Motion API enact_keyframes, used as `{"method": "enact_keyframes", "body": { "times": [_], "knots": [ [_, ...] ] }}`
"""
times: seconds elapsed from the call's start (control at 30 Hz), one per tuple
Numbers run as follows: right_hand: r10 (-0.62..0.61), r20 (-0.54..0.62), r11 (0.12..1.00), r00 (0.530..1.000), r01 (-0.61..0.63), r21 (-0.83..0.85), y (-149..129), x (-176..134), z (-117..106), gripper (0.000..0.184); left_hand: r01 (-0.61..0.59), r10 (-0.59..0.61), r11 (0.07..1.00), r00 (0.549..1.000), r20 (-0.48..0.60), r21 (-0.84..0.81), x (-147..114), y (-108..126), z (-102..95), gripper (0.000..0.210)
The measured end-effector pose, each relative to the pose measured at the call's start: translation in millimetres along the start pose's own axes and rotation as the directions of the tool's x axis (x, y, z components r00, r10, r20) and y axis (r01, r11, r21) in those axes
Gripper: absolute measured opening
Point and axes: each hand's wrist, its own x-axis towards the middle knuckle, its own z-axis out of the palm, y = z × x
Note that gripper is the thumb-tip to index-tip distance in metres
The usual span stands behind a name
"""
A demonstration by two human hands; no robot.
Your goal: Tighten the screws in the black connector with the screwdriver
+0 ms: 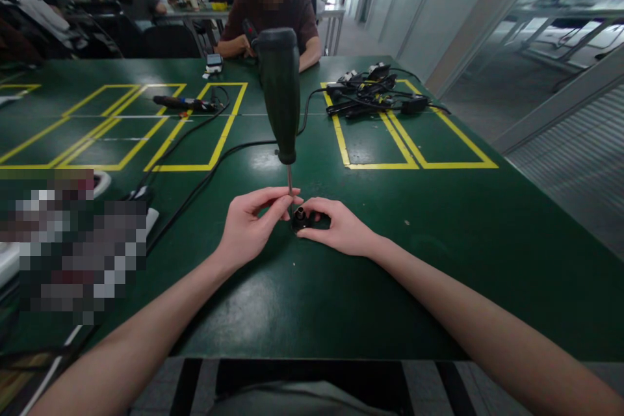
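A screwdriver (280, 91) with a thick dark green handle stands upright, handle on top, over the green table. My left hand (251, 221) is closed in a pinch around its thin metal shaft (289, 179); the tip is hidden behind the fingers. Just to the right, my right hand (344, 229) curls its thumb and fingers around a small black round part (299, 222) that rests on the table. A short metal piece (300, 212) sticks up from the middle of that part. Both hands nearly meet at the fingertips.
Black cables and devices (365, 94) lie heaped at the back right. At the back left lies a dark pen-shaped tool (182, 103) with a cord. A black cable (205, 175) crosses the table. Yellow tape (380, 166) marks rectangles. Across the table sits a person (270, 13).
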Motion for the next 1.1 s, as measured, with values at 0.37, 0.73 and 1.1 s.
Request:
{"method": "enact_keyframes", "body": {
  "times": [0.37, 0.73, 1.1],
  "knots": [
    [0.026, 0.008, 1.0, 1.0, -0.026, -0.003, -1.8, 0.2, 0.4, 0.022, -0.01, 0.009, 0.999, 1.0, 0.024, 0.034, -1.3, -1.1, -0.4, 0.017],
    [0.012, 0.012, 1.0, 1.0, -0.012, 0.008, -1.1, 0.2, -0.6, 0.023, 0.004, -0.003, 0.999, 0.999, -0.032, 0.033, -0.6, -3.0, 0.4, 0.014],
    [0.016, 0.008, 1.0, 1.0, -0.016, -0.004, -2.6, -0.3, -0.6, 0.023, 0.016, -0.015, 1.0, 0.999, -0.038, 0.019, -0.6, -3.1, -0.1, 0.017]
  ]
}}
